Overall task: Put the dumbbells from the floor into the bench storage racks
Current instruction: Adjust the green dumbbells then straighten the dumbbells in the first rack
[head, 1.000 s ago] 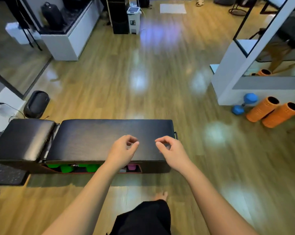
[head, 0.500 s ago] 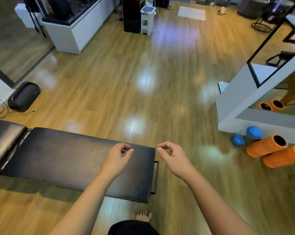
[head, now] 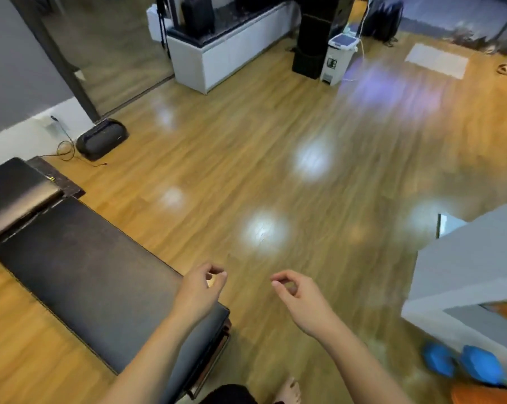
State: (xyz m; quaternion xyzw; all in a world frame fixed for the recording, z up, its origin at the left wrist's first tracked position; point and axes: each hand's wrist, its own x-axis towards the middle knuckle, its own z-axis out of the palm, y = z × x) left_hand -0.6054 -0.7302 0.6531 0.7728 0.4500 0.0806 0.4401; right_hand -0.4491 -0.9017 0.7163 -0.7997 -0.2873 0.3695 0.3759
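At the near right, against the foot of a white plinth (head: pixel 462 275), a blue dumbbell (head: pixel 462 363) lies on the floor, its long axis running left to right. Both hands hang empty, fingers loosely curled: the right hand (head: pixel 300 298) is the nearer, the dumbbell lying down and to its right, while the left hand (head: pixel 199 290) hovers over the bench (head: pixel 80 275) end. The bench's racks are out of sight.
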